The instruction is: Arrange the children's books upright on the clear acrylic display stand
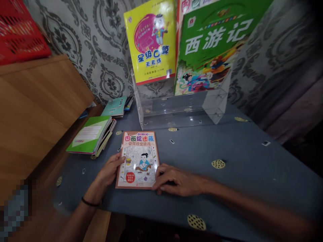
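A thin picture book [138, 154] with a reddish-brown border and a drawing of a seated figure is between my hands, its cover facing up. My left hand [110, 169] grips its left edge, thumb on the cover and the other fingers hidden beneath. At the lower right corner, my right hand [174, 179] has its fingers bent and pressed together on the book's edge. Behind the book stands a clear acrylic rack [171, 116]. It bears a yellow workbook [153, 40] and a green storybook [214, 43], with another book partly hidden behind the green one.
To the left lie a stack of books with a green cover [89, 134] and a smaller pile with a teal cover [114, 106]. A wooden cabinet [40, 101] with a red basket [20, 33] borders the grey-blue tablecloth [242, 144]. Patterned wallpaper [101, 40] rises behind.
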A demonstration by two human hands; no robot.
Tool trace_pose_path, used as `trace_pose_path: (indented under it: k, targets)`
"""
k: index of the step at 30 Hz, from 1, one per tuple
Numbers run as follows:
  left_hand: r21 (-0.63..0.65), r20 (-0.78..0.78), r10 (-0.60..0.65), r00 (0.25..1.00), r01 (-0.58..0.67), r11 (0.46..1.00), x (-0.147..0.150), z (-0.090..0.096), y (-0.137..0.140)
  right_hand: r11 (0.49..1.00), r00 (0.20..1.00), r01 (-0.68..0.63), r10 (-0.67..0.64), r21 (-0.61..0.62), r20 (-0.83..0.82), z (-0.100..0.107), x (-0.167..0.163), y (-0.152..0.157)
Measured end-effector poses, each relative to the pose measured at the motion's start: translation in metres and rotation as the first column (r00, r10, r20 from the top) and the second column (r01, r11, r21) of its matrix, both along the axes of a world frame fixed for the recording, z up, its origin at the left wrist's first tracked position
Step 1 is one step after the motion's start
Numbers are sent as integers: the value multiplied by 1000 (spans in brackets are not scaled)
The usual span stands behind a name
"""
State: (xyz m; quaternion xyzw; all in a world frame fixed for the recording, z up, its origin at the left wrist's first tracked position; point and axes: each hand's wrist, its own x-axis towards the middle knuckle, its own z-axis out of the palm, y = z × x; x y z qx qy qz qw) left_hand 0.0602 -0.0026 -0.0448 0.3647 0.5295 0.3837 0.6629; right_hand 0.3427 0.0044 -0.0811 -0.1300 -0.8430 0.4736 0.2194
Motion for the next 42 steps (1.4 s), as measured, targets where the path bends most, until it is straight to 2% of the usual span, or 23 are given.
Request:
trace_pose_path:
  k: [3,6,8,10,11,13,15,17,18,20,24,26,28,29,30,31,32,34,35,36,37,39,42]
  targets:
    - [88,-46,-1,999,5,996,-7,25,4,994,996,-6,-3,-108,-90,-4,1,2]
    - [302,-194,89,977,-26,953,-17,64,4,943,988,57,-100,-329,-116,-7,5,5]
    - [509,-350,212,913,-4,861,-20,86,-1,887,979,92,-164,-452,-122,-6,8,7]
    - [675,-526,362,770,120,728,-20,91,-9,848,978,56,-152,-528,-141,-2,11,7]
    - [707,-610,409,679,234,667,-19,86,-14,833,983,16,-114,-553,-143,1,12,6]
    - [623,-778,395,488,520,584,-14,64,-25,808,992,-87,17,-583,-125,9,14,3]
    - [366,-929,254,269,767,527,-7,33,-35,779,980,-195,181,-596,-83,18,14,-2]
    - [132,-987,152,61,845,518,-1,8,-44,753,947,-284,317,-594,-51,29,14,-7]
    - [60,-993,122,-5,848,527,1,-1,-47,740,932,-315,360,-594,-46,34,13,-9]
    - [3,-993,101,-62,839,544,2,-9,-52,711,910,-361,410,-604,-62,43,12,-12]
    - [14,-992,114,-53,854,520,-2,-4,-52,640,900,-408,400,-651,-171,55,5,-12]
    - [24,-991,124,-42,872,488,-4,0,-53,549,876,-463,405,-696,-263,59,3,-9]
    - [24,-991,129,-40,889,458,-2,3,-56,416,817,-546,455,-727,-354,65,0,-5]
    - [18,-990,135,-49,892,451,1,3,-60,380,795,-572,475,-727,-377,69,-1,-2]
    - [5,-987,143,-67,890,455,6,3,-65,395,792,-575,490,-717,-365,73,-4,1]
    - [-14,-984,152,-96,884,466,12,2,-70,470,813,-549,493,-691,-310,76,-9,5]
    - [-40,-979,158,-132,875,482,19,0,-77,590,852,-495,473,-638,-223,78,-15,8]
    - [-106,-967,151,-207,858,502,37,-5,-92,838,936,-329,352,-436,-29,76,-34,14]
    - [-133,-961,142,-236,850,509,46,-8,-99,916,958,-253,282,-312,51,71,-47,15]
    - [-153,-958,131,-254,843,516,55,-11,-105,957,967,-205,231,-207,110,64,-60,15]
    - [-164,-958,120,-262,837,523,63,-13,-111,974,967,-189,207,-128,151,56,-73,14]
    - [-175,-960,99,-263,834,523,71,-16,-120,969,948,-247,248,-32,200,39,-100,11]
    - [-166,-967,92,-237,863,477,67,-15,-123,939,925,-336,314,78,214,22,-130,9]
